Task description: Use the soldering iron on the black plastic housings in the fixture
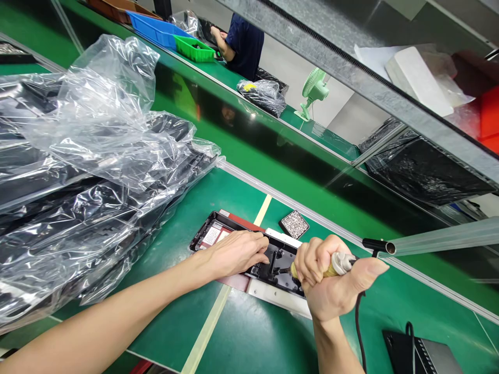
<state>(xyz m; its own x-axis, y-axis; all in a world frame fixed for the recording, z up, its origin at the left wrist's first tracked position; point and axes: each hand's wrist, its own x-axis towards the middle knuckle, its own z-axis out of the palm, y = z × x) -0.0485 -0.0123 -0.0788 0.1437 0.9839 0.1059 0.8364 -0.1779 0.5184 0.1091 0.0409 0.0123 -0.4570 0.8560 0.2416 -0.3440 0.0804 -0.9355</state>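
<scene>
My right hand (325, 275) is wrapped round a corded electric screwdriver (338, 264), thumb extended along its back end. The tool's tip points down into a long black plastic housing (212, 221), which lies open side up on the bench. My left hand (239, 252) rests over the middle of this housing with bent fingers gripping it. A white fixture block (268, 295) sits under and beside the housing's right part. White labels (211, 235) show inside its left end. The screwdriver's bit is partly hidden by my right hand.
A small black tray (294, 224) of tiny metal parts sits behind the housing. Plastic-wrapped black parts (117, 208) are piled at left. A metal rail (331, 223) borders the green bench (253, 337). Beyond are a person (245, 47), bins (156, 31) and a fan (314, 88).
</scene>
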